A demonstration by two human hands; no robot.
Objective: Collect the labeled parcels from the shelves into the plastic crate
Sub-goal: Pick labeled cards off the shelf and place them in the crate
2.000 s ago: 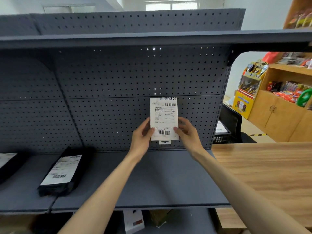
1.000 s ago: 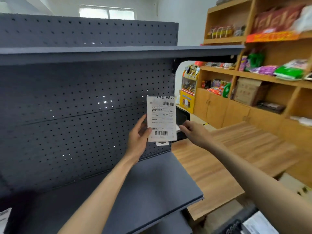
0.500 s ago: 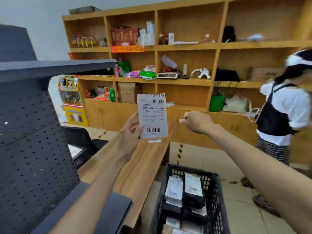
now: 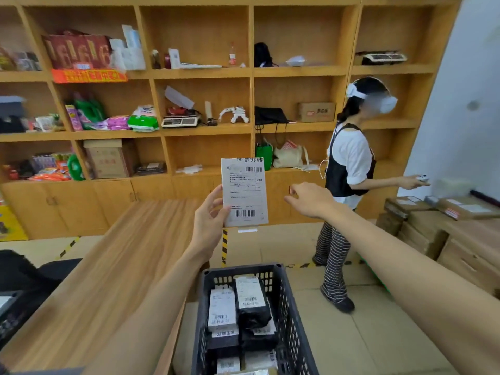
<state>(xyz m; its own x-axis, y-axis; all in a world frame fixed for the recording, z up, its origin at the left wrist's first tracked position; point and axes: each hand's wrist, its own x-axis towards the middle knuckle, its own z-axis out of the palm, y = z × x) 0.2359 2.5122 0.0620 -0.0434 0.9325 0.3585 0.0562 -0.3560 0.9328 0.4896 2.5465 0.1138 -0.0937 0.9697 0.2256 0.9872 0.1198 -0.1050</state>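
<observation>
My left hand [image 4: 209, 216] holds a flat white parcel [image 4: 244, 192] upright by its lower left corner, its shipping label and barcodes facing me. My right hand [image 4: 311, 198] hovers just to the right of the parcel, apart from it, fingers loosely curled and holding nothing. Below both hands, on the floor, stands a dark plastic crate [image 4: 290, 307]. Several black parcels with white labels [image 4: 250, 301] lie inside it.
A wooden counter [image 4: 108, 280] runs along the left of the crate. Wooden wall shelves [image 4: 251, 73] with goods fill the background. A person in striped trousers [image 4: 343, 212] stands to the right of the crate. Cardboard boxes [image 4: 433, 215] sit stacked on a low cabinet at far right.
My view has swung right from the grey metal shelf to the crate and wooden shelves. My right hand let go of the parcel, which stays in my left hand.
</observation>
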